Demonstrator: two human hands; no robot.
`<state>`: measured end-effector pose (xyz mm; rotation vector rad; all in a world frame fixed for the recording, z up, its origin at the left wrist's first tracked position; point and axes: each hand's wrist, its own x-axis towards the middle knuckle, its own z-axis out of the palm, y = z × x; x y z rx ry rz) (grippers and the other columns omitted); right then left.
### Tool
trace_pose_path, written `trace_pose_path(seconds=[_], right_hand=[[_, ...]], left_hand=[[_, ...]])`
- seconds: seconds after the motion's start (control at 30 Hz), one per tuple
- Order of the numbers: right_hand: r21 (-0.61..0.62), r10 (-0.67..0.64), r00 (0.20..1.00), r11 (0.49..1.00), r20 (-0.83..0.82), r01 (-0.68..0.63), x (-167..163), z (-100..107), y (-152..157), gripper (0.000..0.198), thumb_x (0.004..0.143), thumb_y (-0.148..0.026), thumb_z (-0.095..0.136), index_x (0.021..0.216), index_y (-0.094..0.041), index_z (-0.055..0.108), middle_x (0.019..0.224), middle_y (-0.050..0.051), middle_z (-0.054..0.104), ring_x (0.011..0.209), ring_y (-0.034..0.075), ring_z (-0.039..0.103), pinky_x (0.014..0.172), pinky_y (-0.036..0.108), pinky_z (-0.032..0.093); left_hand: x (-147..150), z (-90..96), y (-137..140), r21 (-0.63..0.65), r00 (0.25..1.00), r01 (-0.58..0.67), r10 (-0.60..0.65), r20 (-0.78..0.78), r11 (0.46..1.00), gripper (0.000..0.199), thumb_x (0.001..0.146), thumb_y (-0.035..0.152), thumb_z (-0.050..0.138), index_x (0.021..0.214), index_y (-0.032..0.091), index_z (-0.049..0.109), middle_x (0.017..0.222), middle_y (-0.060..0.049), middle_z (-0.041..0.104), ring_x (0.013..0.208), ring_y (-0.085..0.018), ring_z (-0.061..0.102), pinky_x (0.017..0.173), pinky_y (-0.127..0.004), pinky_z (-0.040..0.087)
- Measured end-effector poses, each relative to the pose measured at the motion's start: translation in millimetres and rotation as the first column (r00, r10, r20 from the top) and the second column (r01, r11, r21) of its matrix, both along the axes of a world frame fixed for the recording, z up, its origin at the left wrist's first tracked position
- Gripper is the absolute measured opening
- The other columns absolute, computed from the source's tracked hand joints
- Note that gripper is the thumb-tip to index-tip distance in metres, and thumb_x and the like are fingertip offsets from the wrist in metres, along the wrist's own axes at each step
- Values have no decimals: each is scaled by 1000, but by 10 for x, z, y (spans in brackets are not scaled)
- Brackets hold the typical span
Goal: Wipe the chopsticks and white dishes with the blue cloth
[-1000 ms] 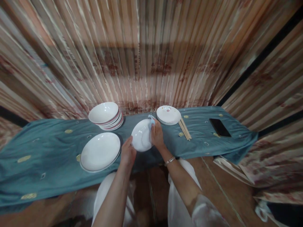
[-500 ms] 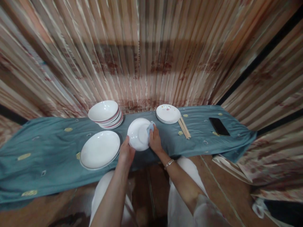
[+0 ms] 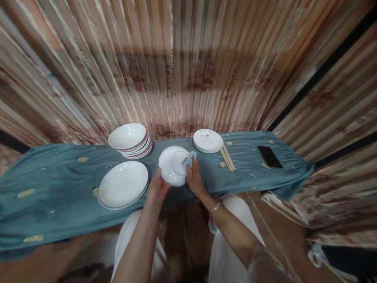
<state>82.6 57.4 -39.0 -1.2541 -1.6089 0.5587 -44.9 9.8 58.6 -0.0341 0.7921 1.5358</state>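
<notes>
A white plate point(image 3: 168, 167) is held up over the front of the table, its round base ring facing me. My left hand point(image 3: 157, 186) grips its lower left rim, thumb on the near face. At the right side of the plate, my right hand point(image 3: 194, 177) is closed on a light blue cloth point(image 3: 190, 158) that touches the plate. Left of my hands lie large oval-looking white plates point(image 3: 123, 184), stacked. Behind them stands a stack of white bowls point(image 3: 129, 137) with red bands. Small plates with a flower print point(image 3: 208, 140) are stacked beyond my right hand.
Wooden chopsticks point(image 3: 227, 158) lie beside the small plates. A black phone point(image 3: 270, 157) rests farther right. A teal cloth with yellow motifs point(image 3: 64, 188) covers the narrow table. Patterned curtains point(image 3: 182, 70) hang behind, and dark poles point(image 3: 324, 70) cross at the right.
My right hand and the blue cloth have shifted slightly right along the plate. More of the base ring now shows. My left hand keeps its hold on the rim.
</notes>
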Motion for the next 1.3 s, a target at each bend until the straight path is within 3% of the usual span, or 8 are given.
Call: trace_pose_path(seconds=[0.2,0.4,0.53,0.8,0.93,1.1,1.3], right_hand=[[-52,65,994,997,91,-60,13,-76,-291,64,98,-45,25,151,-14,7,157,16,12,147,24,7,115,50,22],[-55,55,964,998,261,-42,23,-112,-465,66,98,-42,29,151,-11,5,156,20,13,146,28,11,111,52,31],[9,83,948,996,307,-90,29,-92,-528,62,98,-35,29,151,-10,8,156,21,12,146,28,11,112,53,28],[172,145,879,954,455,-246,65,13,-601,68,96,-23,36,151,-14,-2,158,18,5,146,28,2,114,54,26],[225,157,828,920,538,-321,75,79,-579,67,92,-15,40,151,-14,9,158,16,8,146,29,2,114,54,27],[232,163,768,896,619,-378,68,189,-549,58,90,-10,41,147,-18,31,155,12,24,146,28,5,114,52,28],[233,168,714,873,679,-428,25,300,-521,53,92,-17,41,145,-20,36,153,9,31,146,28,5,114,51,26]], left_hand=[[-21,-74,38,-7,1000,4,-4,1,1000,44,96,26,38,135,9,48,105,-11,73,118,-23,57,102,-39,44],[-15,-191,85,25,999,12,-11,-42,1000,40,93,27,46,130,13,54,106,-12,72,106,-23,64,93,-38,51],[4,-229,90,0,998,10,-10,-59,1000,36,93,27,45,123,12,58,103,-12,73,103,-23,65,91,-39,51],[14,-208,71,-17,995,67,-68,-77,998,35,94,29,43,116,10,62,87,-10,74,90,-23,68,82,-36,54],[21,-217,88,-16,997,48,-48,-54,999,35,95,27,40,114,9,63,82,-9,74,86,-20,69,85,-32,53],[21,-264,99,3,999,20,-20,-46,1000,27,93,20,45,106,9,66,79,-7,73,75,-14,68,79,-24,52],[41,-313,78,96,987,19,-4,-158,995,11,84,16,58,82,11,68,77,-5,70,69,-11,65,71,-20,51]])
